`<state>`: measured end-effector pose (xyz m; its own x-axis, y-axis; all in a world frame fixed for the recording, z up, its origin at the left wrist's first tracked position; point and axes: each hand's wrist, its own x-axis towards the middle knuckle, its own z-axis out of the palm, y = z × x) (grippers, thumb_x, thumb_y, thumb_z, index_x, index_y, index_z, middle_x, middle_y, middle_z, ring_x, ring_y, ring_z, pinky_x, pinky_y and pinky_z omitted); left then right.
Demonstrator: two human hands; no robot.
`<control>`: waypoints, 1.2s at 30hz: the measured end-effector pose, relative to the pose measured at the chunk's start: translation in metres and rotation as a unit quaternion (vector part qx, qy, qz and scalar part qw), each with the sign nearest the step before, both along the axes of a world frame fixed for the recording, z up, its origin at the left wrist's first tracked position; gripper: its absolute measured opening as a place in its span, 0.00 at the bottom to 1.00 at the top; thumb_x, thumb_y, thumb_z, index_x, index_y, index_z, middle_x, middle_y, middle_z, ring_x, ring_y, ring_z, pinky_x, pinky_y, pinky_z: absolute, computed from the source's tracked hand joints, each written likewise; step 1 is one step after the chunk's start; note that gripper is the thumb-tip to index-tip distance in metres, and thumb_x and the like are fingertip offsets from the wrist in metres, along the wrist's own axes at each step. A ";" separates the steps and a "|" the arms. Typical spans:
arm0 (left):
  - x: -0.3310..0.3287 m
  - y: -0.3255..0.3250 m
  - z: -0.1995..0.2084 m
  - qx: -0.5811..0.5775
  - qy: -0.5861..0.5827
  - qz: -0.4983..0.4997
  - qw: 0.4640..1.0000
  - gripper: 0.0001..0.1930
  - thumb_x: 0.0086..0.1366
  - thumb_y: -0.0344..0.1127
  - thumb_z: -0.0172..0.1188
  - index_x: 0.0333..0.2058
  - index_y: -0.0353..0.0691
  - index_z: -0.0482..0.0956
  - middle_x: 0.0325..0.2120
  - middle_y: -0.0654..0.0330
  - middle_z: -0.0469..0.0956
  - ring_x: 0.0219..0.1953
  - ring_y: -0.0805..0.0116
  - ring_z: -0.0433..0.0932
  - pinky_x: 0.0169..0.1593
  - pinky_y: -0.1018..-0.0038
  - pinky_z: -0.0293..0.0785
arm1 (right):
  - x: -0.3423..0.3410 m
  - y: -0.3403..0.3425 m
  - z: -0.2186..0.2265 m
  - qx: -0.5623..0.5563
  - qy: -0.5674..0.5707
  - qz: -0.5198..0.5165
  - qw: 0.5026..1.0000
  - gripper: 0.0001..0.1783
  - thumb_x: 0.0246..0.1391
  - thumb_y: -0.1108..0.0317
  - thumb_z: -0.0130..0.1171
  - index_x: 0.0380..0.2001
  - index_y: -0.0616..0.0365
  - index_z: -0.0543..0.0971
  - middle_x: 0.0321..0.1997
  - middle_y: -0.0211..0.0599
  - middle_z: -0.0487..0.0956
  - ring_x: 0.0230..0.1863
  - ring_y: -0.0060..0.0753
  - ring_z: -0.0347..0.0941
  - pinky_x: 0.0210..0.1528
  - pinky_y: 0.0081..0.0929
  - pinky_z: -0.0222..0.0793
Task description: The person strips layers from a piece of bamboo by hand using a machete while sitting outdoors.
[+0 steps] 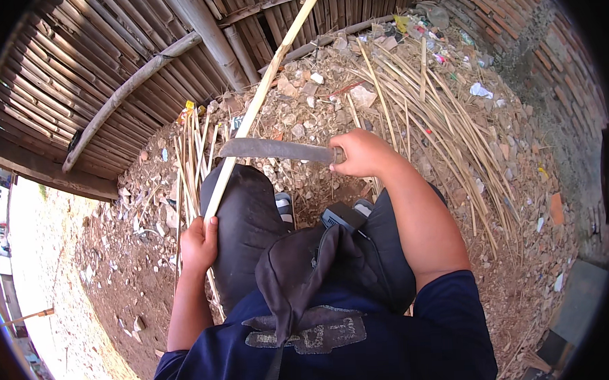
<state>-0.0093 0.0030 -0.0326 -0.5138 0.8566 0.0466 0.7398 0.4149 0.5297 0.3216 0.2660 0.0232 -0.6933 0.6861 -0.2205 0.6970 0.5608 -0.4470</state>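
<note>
A long pale strip of split bamboo (252, 113) slants up and away from my left knee. My left hand (199, 245) is closed round its lower end, beside my left thigh. In my right hand (363, 153) is the handle of a machete (275, 149), its broad dark blade pointing left. The blade's far end meets the strip just above my knee; whether it cuts into the wood I cannot tell. My fingers wrap the handle, so most of it is hidden.
Many thin bamboo strips (445, 136) lie heaped on the rubble-strewn ground at right. More strips (193, 151) lie beside my left knee. A bamboo-slat wall (109, 69) with poles stands at the far left, a brick wall (558, 77) at right. A grey box-like object (343, 217) sits between my legs.
</note>
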 end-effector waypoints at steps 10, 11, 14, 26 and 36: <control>0.004 0.001 0.003 0.002 -0.002 0.003 1.000 0.26 0.72 0.53 0.58 0.24 0.36 0.70 0.16 0.47 0.74 0.20 0.46 0.75 0.28 0.56 0.69 | -0.018 -0.019 0.005 0.071 -0.031 -0.012 0.997 0.14 0.53 0.56 0.67 0.39 0.51 0.83 0.39 0.43 0.85 0.44 0.51 0.82 0.46 0.49 0.77; 0.005 0.000 0.006 -0.008 0.001 0.003 1.000 0.26 0.72 0.53 0.58 0.24 0.35 0.71 0.16 0.46 0.74 0.20 0.44 0.76 0.29 0.55 0.70 | -0.016 -0.017 0.006 0.038 -0.046 -0.012 0.998 0.14 0.53 0.57 0.67 0.40 0.50 0.83 0.40 0.43 0.85 0.45 0.50 0.82 0.47 0.49 0.77; 0.004 0.000 0.008 -0.012 0.028 -0.011 0.999 0.26 0.72 0.53 0.57 0.25 0.35 0.72 0.18 0.43 0.76 0.23 0.39 0.77 0.31 0.51 0.71 | -0.005 0.001 0.011 0.024 -0.070 -0.015 0.997 0.15 0.52 0.58 0.66 0.42 0.47 0.84 0.41 0.42 0.85 0.47 0.50 0.82 0.48 0.48 0.77; 0.013 0.003 0.026 -0.037 0.050 -0.003 0.998 0.28 0.72 0.57 0.55 0.26 0.34 0.74 0.22 0.37 0.78 0.29 0.33 0.80 0.36 0.45 0.73 | -0.020 -0.001 -0.010 0.027 -0.058 0.005 0.998 0.17 0.49 0.58 0.67 0.43 0.48 0.84 0.39 0.45 0.85 0.45 0.52 0.82 0.48 0.48 0.77; 0.007 -0.001 0.019 -0.018 0.059 -0.014 0.998 0.28 0.71 0.58 0.55 0.26 0.35 0.74 0.22 0.38 0.78 0.29 0.33 0.79 0.36 0.44 0.73 | -0.015 -0.016 0.005 0.014 -0.043 0.019 0.999 0.20 0.49 0.55 0.69 0.45 0.50 0.84 0.39 0.48 0.85 0.45 0.53 0.82 0.48 0.47 0.77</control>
